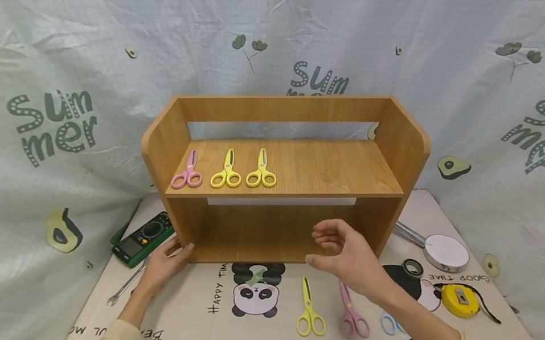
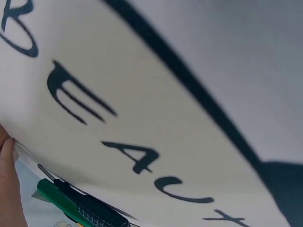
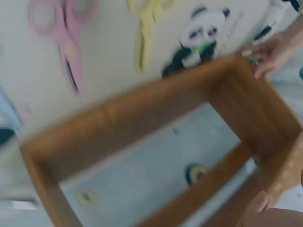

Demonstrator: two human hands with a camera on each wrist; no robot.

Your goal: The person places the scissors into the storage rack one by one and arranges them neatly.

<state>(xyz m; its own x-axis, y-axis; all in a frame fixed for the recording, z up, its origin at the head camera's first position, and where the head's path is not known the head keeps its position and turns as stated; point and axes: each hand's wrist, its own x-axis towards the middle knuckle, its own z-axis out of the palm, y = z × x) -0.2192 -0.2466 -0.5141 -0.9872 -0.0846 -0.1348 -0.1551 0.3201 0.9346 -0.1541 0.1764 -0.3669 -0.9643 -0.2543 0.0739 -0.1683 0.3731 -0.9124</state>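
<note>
The wooden shelf (image 1: 282,177) is standing on the mat (image 1: 230,337), holding a pink pair of scissors (image 1: 188,173) and two yellow pairs (image 1: 244,172). The left hand (image 1: 163,265) is resting flat against its lower left corner with straight fingers, while the right hand (image 1: 349,256) is hovering, fingers loosely apart, before the lower opening. More scissors (image 1: 331,314) are lying on the mat below it, a multimeter (image 1: 143,238) on the left.

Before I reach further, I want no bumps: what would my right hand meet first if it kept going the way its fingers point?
Probably the wooden desktop shelf: the right hand points left into its lower opening, though depth is unclear.
</note>
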